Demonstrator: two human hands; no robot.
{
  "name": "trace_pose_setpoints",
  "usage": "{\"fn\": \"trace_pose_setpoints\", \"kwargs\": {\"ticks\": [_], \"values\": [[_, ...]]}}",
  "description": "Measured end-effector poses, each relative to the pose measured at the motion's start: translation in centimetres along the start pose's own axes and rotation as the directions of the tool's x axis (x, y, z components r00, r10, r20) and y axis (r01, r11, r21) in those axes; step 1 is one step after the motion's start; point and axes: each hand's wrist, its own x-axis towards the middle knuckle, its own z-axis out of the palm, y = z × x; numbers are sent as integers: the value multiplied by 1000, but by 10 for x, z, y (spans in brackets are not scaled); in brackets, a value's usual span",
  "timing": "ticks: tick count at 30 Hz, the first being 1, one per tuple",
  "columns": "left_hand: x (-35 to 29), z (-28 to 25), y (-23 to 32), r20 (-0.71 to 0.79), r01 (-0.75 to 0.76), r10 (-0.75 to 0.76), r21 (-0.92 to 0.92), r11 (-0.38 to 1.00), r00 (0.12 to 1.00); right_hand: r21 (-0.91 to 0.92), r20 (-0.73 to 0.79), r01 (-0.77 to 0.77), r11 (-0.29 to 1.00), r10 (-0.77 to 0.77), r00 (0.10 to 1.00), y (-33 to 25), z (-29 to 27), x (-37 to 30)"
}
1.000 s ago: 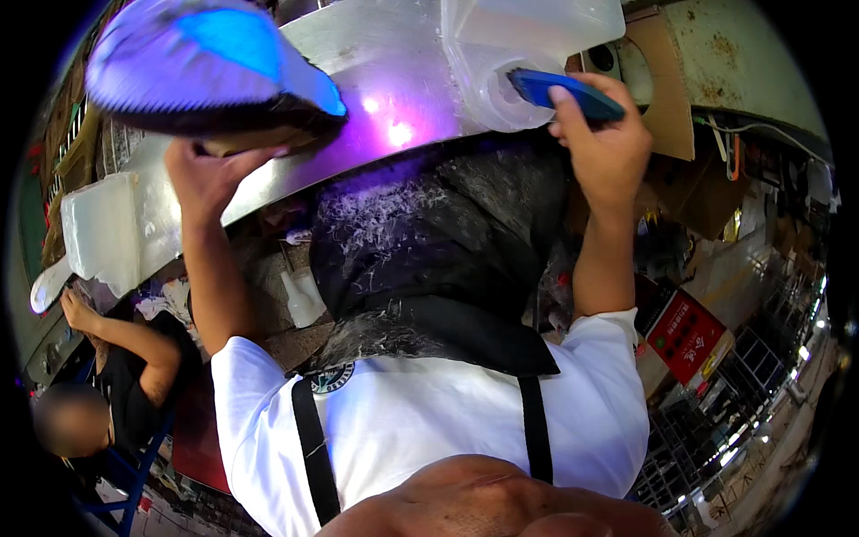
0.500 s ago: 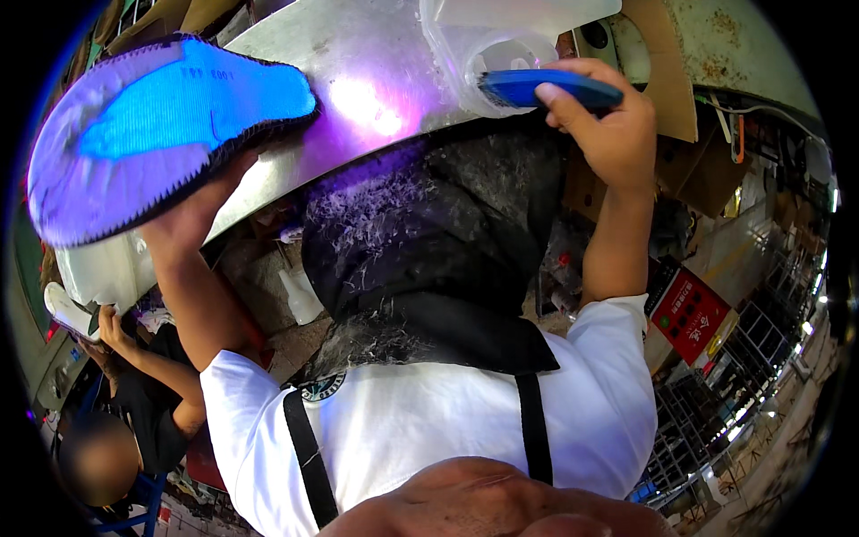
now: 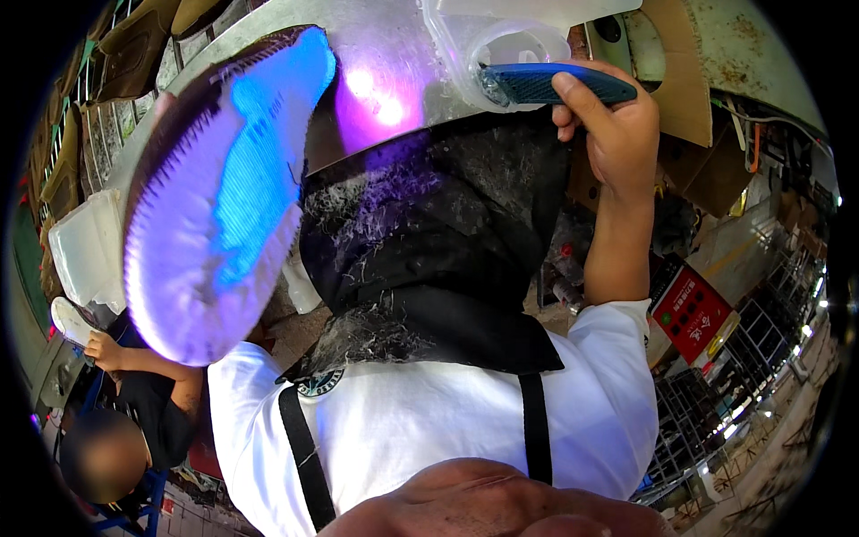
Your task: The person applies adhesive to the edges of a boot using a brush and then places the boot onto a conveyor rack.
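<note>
My left hand (image 3: 165,104) holds up a shoe upper (image 3: 179,242), its underside facing me. That underside has a bright blue ribbed panel in the middle and a jagged dark edge, and purple light falls on it. Most of the left hand is hidden behind it; only a fingertip shows at the far edge. A brush (image 3: 546,85) with a blue handle is gripped between thumb and fingers in my right hand (image 3: 622,125). The brush's bristle end points left, at the near rim of a translucent plastic tub (image 3: 445,49).
The tub stands on a metal worktop (image 3: 371,36) with a purple glare spot. Brown shoes (image 3: 134,49) sit on a rack at far left, above a translucent box (image 3: 85,246). A co-worker's hand (image 3: 106,352) holds a pale shoe part (image 3: 72,320). Cardboard (image 3: 689,80) stands at right.
The shoe upper has swung from lying across to nearly upright in the picture, moving nearer and rightward. My left forearm is now hidden behind it. The brush has tilted slightly and stays by the tub.
</note>
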Motion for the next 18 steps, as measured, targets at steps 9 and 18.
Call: {"fn": "trace_pose_setpoints", "kwargs": {"ticks": [9,18], "values": [[-37,6,-42,-170,-243,203,-261,934,964,442,-166,45,896,32,986,51,9,-35],[-31,6,-64,34,-751,827,441,492,562,912,287,-310,267,124,950,67,166,-28]]}}
